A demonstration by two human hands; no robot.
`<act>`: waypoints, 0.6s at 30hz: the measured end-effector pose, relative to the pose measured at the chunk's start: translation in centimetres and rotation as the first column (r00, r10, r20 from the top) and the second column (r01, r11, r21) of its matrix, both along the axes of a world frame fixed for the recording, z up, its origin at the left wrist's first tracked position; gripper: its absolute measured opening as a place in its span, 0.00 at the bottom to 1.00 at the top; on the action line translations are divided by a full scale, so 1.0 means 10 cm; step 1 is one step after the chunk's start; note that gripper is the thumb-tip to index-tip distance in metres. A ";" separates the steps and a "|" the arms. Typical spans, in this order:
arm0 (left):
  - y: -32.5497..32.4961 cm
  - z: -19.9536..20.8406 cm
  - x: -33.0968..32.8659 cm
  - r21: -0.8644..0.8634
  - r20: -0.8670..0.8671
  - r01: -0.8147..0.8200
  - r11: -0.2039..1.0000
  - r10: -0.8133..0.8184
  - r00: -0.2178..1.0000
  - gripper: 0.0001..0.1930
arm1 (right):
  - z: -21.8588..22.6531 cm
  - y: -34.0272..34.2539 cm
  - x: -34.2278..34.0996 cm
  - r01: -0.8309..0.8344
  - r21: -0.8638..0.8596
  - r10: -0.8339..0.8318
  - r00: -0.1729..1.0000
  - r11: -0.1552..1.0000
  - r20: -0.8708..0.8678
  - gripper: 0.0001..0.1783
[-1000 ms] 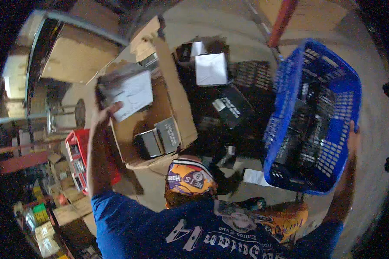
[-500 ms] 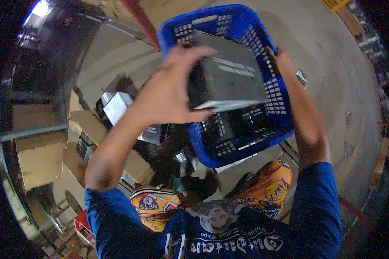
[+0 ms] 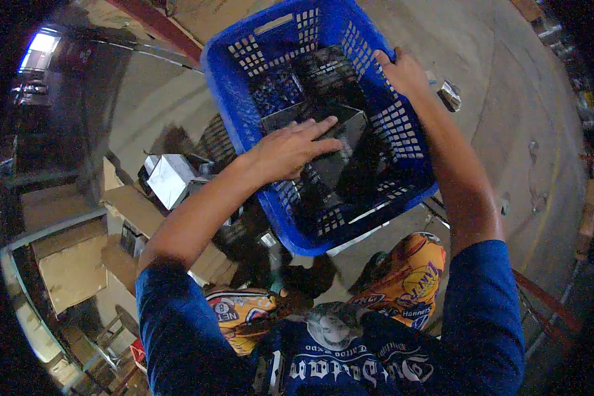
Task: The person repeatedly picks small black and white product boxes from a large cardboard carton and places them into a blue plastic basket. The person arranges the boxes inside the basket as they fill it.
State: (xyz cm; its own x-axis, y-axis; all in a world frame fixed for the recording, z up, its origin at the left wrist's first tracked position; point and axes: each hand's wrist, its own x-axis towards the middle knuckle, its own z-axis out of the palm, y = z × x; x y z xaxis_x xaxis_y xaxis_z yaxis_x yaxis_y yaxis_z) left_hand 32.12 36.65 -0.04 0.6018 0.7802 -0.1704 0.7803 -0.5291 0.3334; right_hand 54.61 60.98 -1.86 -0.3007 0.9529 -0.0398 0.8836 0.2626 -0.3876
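A dim concrete floor (image 3: 485, 56) spreads around us. One dark box (image 3: 349, 134) lies beneath our left hand (image 3: 289, 148), palm down, fingers spread across it. It sits in one blue basket (image 3: 219, 82) among other dark boxes (image 3: 323, 68), too shadowed to count. Our outstretched right hand (image 3: 406, 74) clasps the basket's right rim. Leftward, we see one white box (image 3: 169, 183) beside a cardboard carton (image 3: 137, 210).

Basket (image 3: 231, 112) before knees (image 3: 409, 274). In it: one box (image 3: 343, 160) about the middle, left grip (image 3: 293, 149) over it; other boxes (image 3: 323, 71) behind, toward the far end. Right grip (image 3: 404, 71) on basket's right rim. Left of basket: carton (image 3: 135, 206), with pack (image 3: 169, 180) between the two. Right of basket, on floor (image 3: 508, 145): scrap (image 3: 450, 96). Beyond basket, far left: beam (image 3: 159, 28).
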 end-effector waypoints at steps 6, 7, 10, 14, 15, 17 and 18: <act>-0.26 0.10 0.39 -0.022 -0.120 -0.585 0.811 0.579 0.807 0.60 | 0.14 -0.04 0.00 0.026 -0.093 -0.022 0.999 0.995 0.041 0.43; -0.28 0.07 0.46 -0.007 -0.138 -0.603 0.798 0.596 0.791 0.62 | 0.16 -0.05 0.00 0.025 -0.103 -0.021 0.999 0.994 0.043 0.43; -0.24 -0.03 0.55 0.045 -0.165 -0.565 0.824 0.564 0.809 0.68 | 0.17 -0.06 -0.01 0.041 -0.124 -0.037 0.999 0.991 0.030 0.42; -0.08 -0.02 0.51 0.011 -0.089 -0.577 0.817 0.575 0.813 0.69 | 0.15 -0.06 -0.03 0.051 -0.110 -0.054 0.998 0.993 -0.028 0.39; -0.04 0.00 0.48 -0.009 -0.087 -0.572 0.820 0.569 0.818 0.68 | 0.15 -0.06 -0.02 0.046 -0.106 -0.050 0.998 0.993 -0.037 0.38; 0.04 0.06 0.41 -0.060 -0.072 -0.570 0.819 0.566 0.821 0.68 | 0.16 -0.05 -0.01 0.026 -0.134 -0.024 1.000 0.991 0.016 0.39; 0.10 0.09 0.34 -0.093 -0.063 -0.568 0.818 0.565 0.823 0.67 | 0.17 -0.04 0.00 0.030 -0.138 -0.025 0.999 0.990 0.037 0.40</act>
State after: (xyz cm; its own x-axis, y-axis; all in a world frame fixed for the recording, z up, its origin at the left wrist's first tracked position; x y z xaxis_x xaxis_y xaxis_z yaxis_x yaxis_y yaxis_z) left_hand 35.50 37.61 0.85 0.0521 0.9586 -0.2798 0.9424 0.0455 0.3315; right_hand 54.59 60.62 -0.20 -0.2708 0.9452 -0.1824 0.9034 0.1840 -0.3873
